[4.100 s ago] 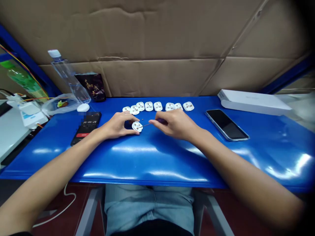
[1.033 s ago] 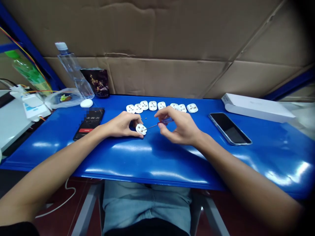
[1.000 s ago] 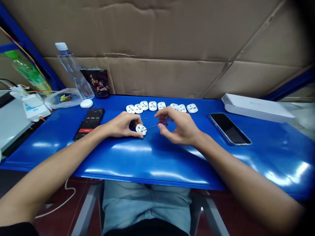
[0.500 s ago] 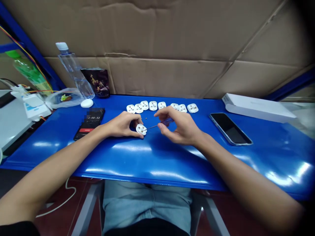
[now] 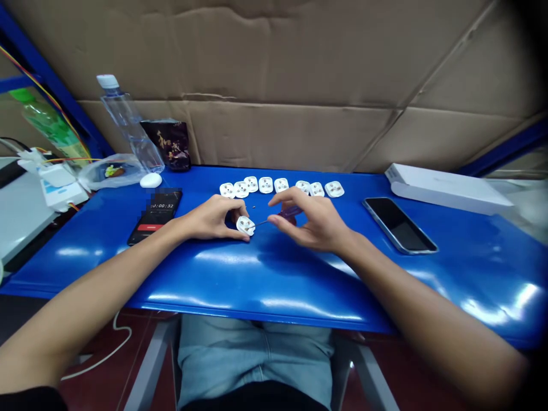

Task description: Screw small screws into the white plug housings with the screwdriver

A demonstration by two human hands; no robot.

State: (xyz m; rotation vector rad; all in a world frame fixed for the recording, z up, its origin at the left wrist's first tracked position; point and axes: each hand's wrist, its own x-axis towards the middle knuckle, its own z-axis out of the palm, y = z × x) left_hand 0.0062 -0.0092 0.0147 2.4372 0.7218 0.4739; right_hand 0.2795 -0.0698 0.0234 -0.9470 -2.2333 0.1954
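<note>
My left hand grips a small white plug part by its edge, fingers behind it and thumb below. Metal contacts show on the face turned toward my other hand. In my right hand is a screwdriver with a purple, see-through handle and a thin shaft. Its tip meets the plug part near the lower right side; whether it sits in a screw is too small to tell. Behind both hands runs a row of several similar white plug parts. A tiny screw-like piece lies on the table between.
On the blue table a phone with a timer lies left and another phone right. A white box stands back right. Back left are a clear bottle, a dark pouch and a white round case.
The fingers of my right hand have shifted slightly along the screwdriver handle, with the thumb further forward. The plug part stays in my left hand, nearly unmoved.
</note>
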